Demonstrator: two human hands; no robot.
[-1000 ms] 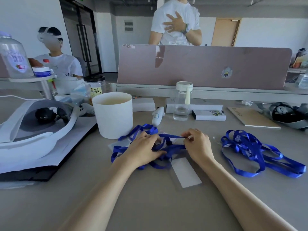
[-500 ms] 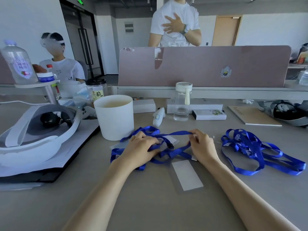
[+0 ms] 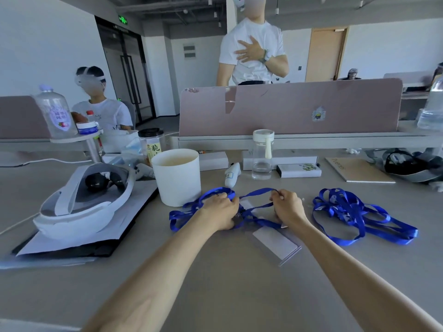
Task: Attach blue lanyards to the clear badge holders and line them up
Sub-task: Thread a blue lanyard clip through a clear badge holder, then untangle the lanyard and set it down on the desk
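Grey office desk (image 3: pixel 227 295), pink divider (image 3: pixel 287 109) behind, white cup (image 3: pixel 177 178) and headset (image 3: pixel 84 200) at left; mid-frame, left hand (image 3: pixel 221 209) and right hand (image 3: pixel 287 208) curl fingers pinching blue lanyard (image 3: pixel 259 192), clear badge holder (image 3: pixel 275 243) just below, spare lanyards (image 3: pixel 354 212) right.

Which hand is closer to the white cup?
Left. The left hand sits just right of the white cup, gripping the blue lanyard; the right hand pinches it farther right.

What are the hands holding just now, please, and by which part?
Both hold one blue ribbon lanyard: the right hand pinches its raised strap, the left hand grips the bunched loops.
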